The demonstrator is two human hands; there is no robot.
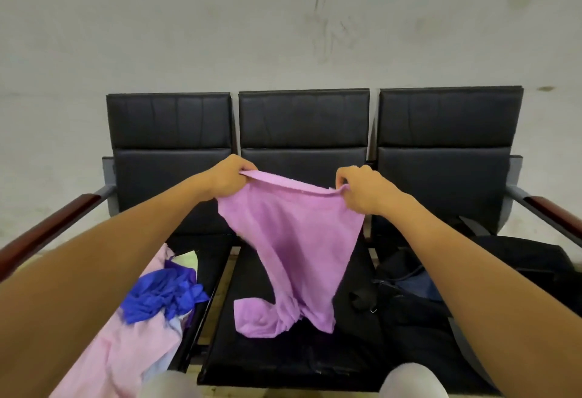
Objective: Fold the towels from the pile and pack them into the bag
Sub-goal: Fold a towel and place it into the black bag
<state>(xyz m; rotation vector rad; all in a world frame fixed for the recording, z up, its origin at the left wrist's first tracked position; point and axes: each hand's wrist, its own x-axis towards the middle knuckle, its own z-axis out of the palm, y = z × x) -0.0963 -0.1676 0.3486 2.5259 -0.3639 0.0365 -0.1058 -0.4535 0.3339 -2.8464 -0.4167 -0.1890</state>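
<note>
In the head view, both hands hold a purple towel (291, 237) up above the middle seat (267, 353) of a black three-seat bench. The left hand (228, 178) has its grip closed on the towel's top left corner, fingers curled over the hem. The right hand (362, 189) pinches the top right corner in the same way. The top edge sags a little between the two hands. The towel hangs down from them, and its crumpled lower end rests on the middle seat. On the seat left of the middle seat lies the pile: a pink towel (126, 344) with a blue towel (163, 296) bunched on top. On the seat right of the middle seat sits a black bag (419, 300).
</note>
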